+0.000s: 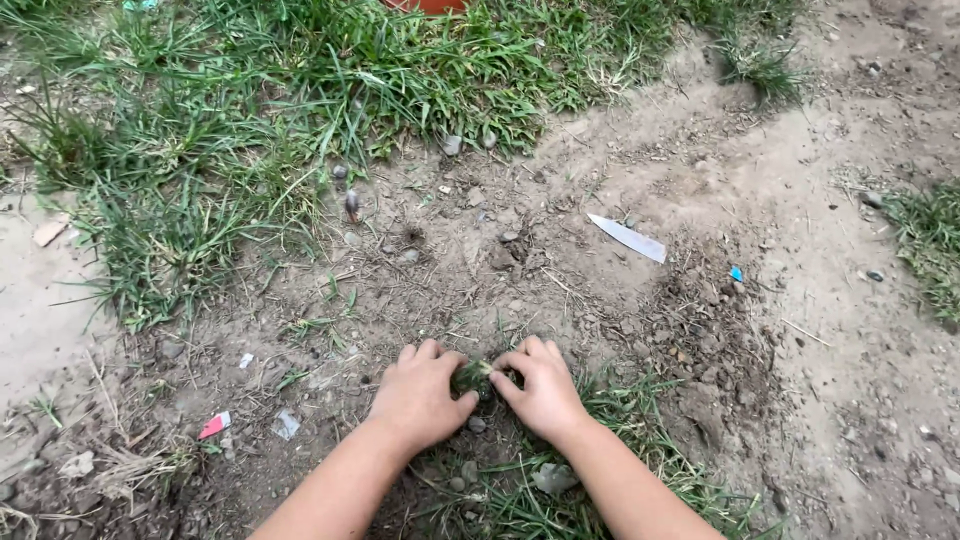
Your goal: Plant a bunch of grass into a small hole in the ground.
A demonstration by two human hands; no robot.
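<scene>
My left hand (418, 398) and right hand (543, 392) meet in the lower middle of the frame, fingers curled and pressing on a small green plant (472, 376) in the soil (600, 300). It looks light, soft and easily crushed; I think the base is the safest place to hold.

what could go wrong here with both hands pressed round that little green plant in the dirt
The left hand and right hand close tightly round the small plant, so it might get crushed or snapped. Small stones lie right under the hands and could scrape bare fingers. A white scrap and other litter lie in the soil; any sharp bits could cut.
</scene>
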